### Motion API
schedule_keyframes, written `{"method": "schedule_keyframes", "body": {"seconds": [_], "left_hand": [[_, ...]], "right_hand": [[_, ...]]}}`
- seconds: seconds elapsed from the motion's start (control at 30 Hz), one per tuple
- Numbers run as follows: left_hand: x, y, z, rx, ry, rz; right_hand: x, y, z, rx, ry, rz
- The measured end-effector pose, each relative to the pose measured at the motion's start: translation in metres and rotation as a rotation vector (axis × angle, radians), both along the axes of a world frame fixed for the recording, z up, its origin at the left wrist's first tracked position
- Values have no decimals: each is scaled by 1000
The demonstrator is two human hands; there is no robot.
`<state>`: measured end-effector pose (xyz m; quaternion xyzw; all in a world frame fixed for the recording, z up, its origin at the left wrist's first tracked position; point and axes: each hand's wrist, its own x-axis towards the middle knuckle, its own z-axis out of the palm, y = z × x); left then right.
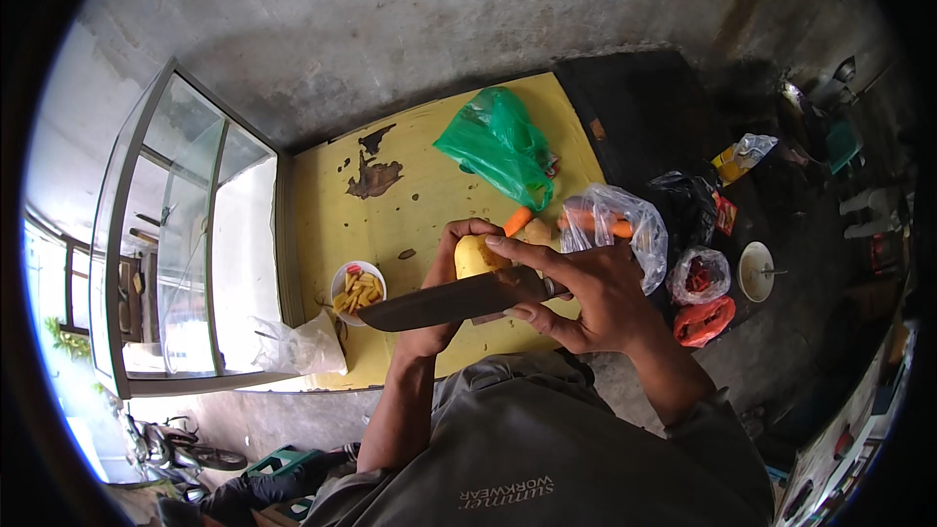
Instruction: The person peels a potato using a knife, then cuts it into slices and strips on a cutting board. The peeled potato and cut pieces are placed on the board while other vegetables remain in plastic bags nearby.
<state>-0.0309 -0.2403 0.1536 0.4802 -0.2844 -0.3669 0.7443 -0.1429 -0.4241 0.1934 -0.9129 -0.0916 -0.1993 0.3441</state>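
Note:
My left hand (438, 307) holds a peeled yellow potato (476, 256) upright above the yellow table. A large, dark-bladed kitchen knife (446, 301) is held in my right hand (600, 296), its blade lying across the near side of the potato and its tip pointing left. My right fingertips rest against the potato. A white bowl (338, 285) of cut yellow pieces (357, 293) sits to the left of the blade. Just beyond my hands lie a carrot (517, 220) and a brownish, round vegetable (537, 231).
A green plastic bag (501, 143) lies towards the wall. On the right are a clear bag of carrots (622, 219), a black bag (684, 197), a bag of red chillies (699, 277), a red bag (704, 320) and a bowl (754, 271). A glass display case (285, 249) stands left.

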Motion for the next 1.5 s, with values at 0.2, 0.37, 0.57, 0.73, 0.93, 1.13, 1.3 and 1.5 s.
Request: {"method": "schedule_keyframes", "body": {"seconds": [0.2, 0.37, 0.57, 0.73, 0.93, 1.13, 1.3, 1.5], "left_hand": [[-2, -2, 2, -13, -14, 30], [-6, -1, 2, 62, -37, 43], [-4, 1, 2, 78, -39, 30], [-3, 2, 6, 108, -65, 18], [-5, 3, 10, 96, -76, 2], [-10, 6, 13, 198, -9, -96], [-11, 7, 11, 221, -50, -88], [-9, -1, 6, 86, -105, -49]], "right_hand": [[-2, 0, 0, -31, 6, -13], [1, 3, -7, -85, -81, -43], [-2, 1, -6, 14, 39, 3], [-5, -3, 4, -21, 59, 31], [-3, 0, 5, 4, -36, 26], [-9, -2, 4, -73, 85, 9], [-10, -5, 2, -21, 90, 13], [-13, -8, 3, 24, 142, 53]]}}
